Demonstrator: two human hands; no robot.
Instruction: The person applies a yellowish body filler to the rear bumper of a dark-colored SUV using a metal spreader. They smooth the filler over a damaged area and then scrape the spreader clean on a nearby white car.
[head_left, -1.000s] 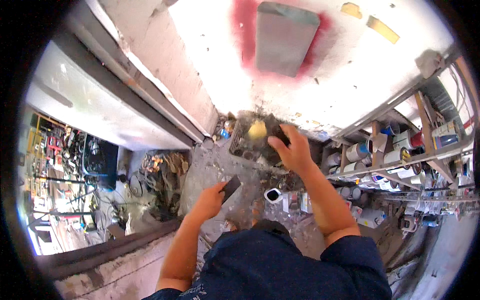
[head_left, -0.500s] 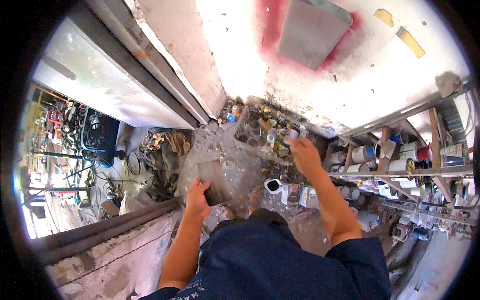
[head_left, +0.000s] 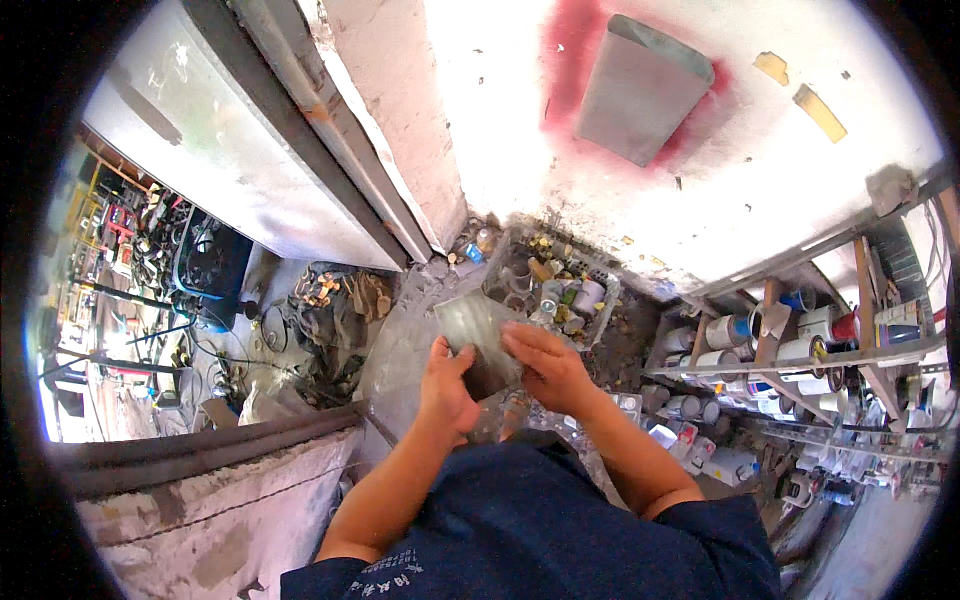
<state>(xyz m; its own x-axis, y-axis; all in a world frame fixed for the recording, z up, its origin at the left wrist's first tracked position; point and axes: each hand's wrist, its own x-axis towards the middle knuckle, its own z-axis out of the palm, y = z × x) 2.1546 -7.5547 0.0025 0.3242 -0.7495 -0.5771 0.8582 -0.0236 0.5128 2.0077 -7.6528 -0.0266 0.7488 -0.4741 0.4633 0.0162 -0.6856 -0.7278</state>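
In front of my body, my left hand [head_left: 450, 385] is closed on a flat, rectangular grey sheet [head_left: 470, 325], its thumb on the upper face. The sheet looks pale and shiny at the far end, darker near my body; its material is unclear. My right hand [head_left: 548, 365] is at the sheet's right edge, fingers together and bent over it. Whether a small item lies under those fingers is hidden. Beyond the hands, a plastic crate [head_left: 606, 318] on the floor holds used cups, cans [head_left: 590, 293] and other scraps.
Wooden shelves [head_left: 800, 362] on the right carry several paint cans [head_left: 720, 332]. A grey panel [head_left: 645, 90] is on the white wall, ringed by red paint. A metal-framed panel [head_left: 250, 140] stands at left. Crumpled dark cloth [head_left: 345, 310] and a black bin [head_left: 210, 265] lie beyond it.
My right hand has drawn back from the crate to the sheet. My left hand has moved right and raised the sheet, whose face now looks paler.
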